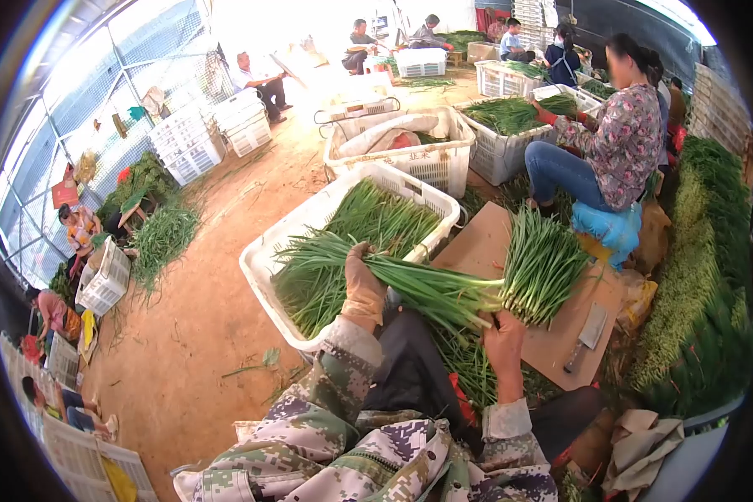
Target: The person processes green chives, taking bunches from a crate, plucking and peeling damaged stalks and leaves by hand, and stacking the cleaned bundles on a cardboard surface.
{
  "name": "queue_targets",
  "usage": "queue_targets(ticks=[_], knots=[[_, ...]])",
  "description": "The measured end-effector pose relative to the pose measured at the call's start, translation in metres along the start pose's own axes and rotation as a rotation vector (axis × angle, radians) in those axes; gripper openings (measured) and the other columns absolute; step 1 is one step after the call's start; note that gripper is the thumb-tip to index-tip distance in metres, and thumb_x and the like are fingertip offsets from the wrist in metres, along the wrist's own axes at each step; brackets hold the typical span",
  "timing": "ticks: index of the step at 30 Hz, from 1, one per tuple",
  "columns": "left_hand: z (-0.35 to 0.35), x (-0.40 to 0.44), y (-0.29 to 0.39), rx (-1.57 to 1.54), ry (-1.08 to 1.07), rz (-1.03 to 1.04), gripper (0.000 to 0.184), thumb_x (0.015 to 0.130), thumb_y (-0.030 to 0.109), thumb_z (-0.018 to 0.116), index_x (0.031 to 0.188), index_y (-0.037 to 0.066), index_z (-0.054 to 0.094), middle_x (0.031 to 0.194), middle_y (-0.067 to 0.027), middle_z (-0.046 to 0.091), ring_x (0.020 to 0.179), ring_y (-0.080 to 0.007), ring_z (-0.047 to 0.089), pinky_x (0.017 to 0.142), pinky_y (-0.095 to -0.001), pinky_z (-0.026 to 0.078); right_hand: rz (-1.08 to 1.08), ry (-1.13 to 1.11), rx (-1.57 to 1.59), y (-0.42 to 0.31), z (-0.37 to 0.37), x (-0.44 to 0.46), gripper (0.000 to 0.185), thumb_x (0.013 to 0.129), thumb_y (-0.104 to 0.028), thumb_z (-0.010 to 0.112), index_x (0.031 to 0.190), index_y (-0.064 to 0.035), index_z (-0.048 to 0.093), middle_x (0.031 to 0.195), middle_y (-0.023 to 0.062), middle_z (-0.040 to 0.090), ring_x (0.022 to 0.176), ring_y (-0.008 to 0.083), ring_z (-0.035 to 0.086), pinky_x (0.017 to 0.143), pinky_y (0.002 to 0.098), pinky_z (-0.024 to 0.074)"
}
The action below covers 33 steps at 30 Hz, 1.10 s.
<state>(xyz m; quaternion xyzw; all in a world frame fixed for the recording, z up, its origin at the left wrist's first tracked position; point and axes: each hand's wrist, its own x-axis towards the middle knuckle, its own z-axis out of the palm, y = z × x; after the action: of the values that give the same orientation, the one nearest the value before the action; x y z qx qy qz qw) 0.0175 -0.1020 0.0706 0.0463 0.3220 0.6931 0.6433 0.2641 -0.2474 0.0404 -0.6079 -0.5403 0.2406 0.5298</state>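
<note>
My gloved left hand is closed around the leafy part of a bunch of long green chives. Pale stem ends of that bunch lie at my bare right hand, whose fingers are bent around them. Loose leaf tips from the bunch hang over a white plastic crate with more chives inside. Just beyond my right hand, a thick pile of cut chives rests on a brown board. A cleaver lies on the board's right side. More green stalks are below my hands, partly hidden.
Another white crate holding a pale sack stands ahead. A seated person works beside a crate of greens. Heaped greens line the right side. Several people sit along the left and back, by stacked crates.
</note>
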Motion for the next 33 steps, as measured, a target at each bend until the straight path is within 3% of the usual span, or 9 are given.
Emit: queue_targets(ticks=[3,10,13,20,22,23,27,30,33], knots=[[-0.002,-0.014,-0.003,0.048,0.006,0.001,0.016,0.092,0.021,0.054,0.083,0.008,0.053,0.069,-0.0097,0.056,0.062,-0.0290,0.062,0.065,-0.0435,0.054,0.150,-0.212,0.131,-0.005,-0.011,-0.011,0.016,0.093,-0.007,0.059,0.088,0.0058,0.067,0.063,0.0127,0.066,0.051,0.0161,0.065,0.047,0.0326,0.0484],[-0.015,-0.020,-0.016,0.193,0.002,-0.086,0.020,0.092,0.025,0.051,0.080,0.009,0.051,0.068,-0.0118,0.059,0.057,-0.0270,0.056,0.060,-0.0395,0.051,0.031,-0.194,-0.174,0.009,-0.046,-0.032,0.020,0.091,-0.015,0.062,0.082,0.0017,0.065,0.060,0.0181,0.062,0.053,0.0299,0.065,0.053,0.0406,0.0487],[-0.013,-0.011,-0.017,0.081,-0.072,-0.156,0.019,0.092,0.023,0.051,0.079,0.010,0.051,0.067,-0.0108,0.059,0.059,-0.0266,0.057,0.062,-0.0422,0.052,0.142,-0.148,-0.043,0.000,-0.059,-0.033,0.021,0.091,-0.018,0.063,0.080,0.0005,0.066,0.061,0.0178,0.063,0.055,0.0333,0.064,0.055,0.0426,0.0484],[-0.009,-0.002,-0.023,0.071,-0.078,-0.174,0.018,0.092,0.022,0.051,0.079,0.009,0.052,0.068,-0.0072,0.057,0.063,-0.0253,0.060,0.063,-0.0406,0.052,0.052,-0.001,-0.164,0.020,-0.070,-0.054,0.022,0.087,-0.017,0.064,0.081,0.0034,0.067,0.061,0.0187,0.059,0.055,0.0327,0.062,0.055,0.0405,0.0453],[-0.002,-0.004,-0.026,0.154,-0.057,-0.136,0.017,0.092,0.022,0.051,0.080,0.009,0.052,0.067,-0.0073,0.056,0.062,-0.0256,0.059,0.061,-0.0389,0.052,0.164,0.069,-0.102,0.029,-0.075,-0.059,0.020,0.085,-0.015,0.063,0.079,0.0036,0.065,0.062,0.0206,0.057,0.054,0.0313,0.060,0.054,0.0393,0.0444],[0.000,-0.003,-0.028,0.157,-0.039,-0.108,0.017,0.092,0.022,0.050,0.081,0.009,0.052,0.068,-0.0083,0.058,0.062,-0.0260,0.059,0.062,-0.0399,0.053,0.187,0.097,-0.101,0.033,-0.075,-0.063,0.017,0.084,-0.011,0.061,0.076,0.0039,0.063,0.059,0.0156,0.058,0.051,0.0220,0.058,0.053,0.0362,0.0428],[0.016,-0.006,-0.023,0.164,0.020,-0.103,0.020,0.092,0.019,0.046,0.078,0.007,0.054,0.067,-0.0108,0.061,0.061,-0.0280,0.059,0.064,-0.0439,0.053,0.293,0.186,-0.007,0.039,-0.086,-0.075,0.014,0.084,-0.005,0.060,0.073,0.0031,0.061,0.058,0.0027,0.056,0.057,0.0070,0.053,0.052,0.0296,0.0404],[0.003,0.020,-0.009,0.117,-0.043,-0.146,0.021,0.093,0.023,0.044,0.079,0.009,0.050,0.075,-0.0137,0.064,0.066,-0.0293,0.060,0.069,-0.0457,0.053,0.305,0.320,0.027,0.056,-0.097,-0.083,0.013,0.085,-0.006,0.060,0.075,0.0028,0.061,0.059,0.0031,0.057,0.057,0.0073,0.052,0.053,0.0301,0.0404],[0.010,0.017,0.006,0.170,0.055,-0.017,0.023,0.093,0.025,0.043,0.081,0.008,0.053,0.079,-0.0130,0.065,0.068,-0.0293,0.061,0.069,-0.0468,0.054,0.323,0.386,-0.118,0.075,-0.117,-0.088,0.017,0.084,-0.011,0.061,0.076,0.0030,0.059,0.060,0.0117,0.057,0.054,0.0187,0.054,0.057,0.0349,0.0432]])
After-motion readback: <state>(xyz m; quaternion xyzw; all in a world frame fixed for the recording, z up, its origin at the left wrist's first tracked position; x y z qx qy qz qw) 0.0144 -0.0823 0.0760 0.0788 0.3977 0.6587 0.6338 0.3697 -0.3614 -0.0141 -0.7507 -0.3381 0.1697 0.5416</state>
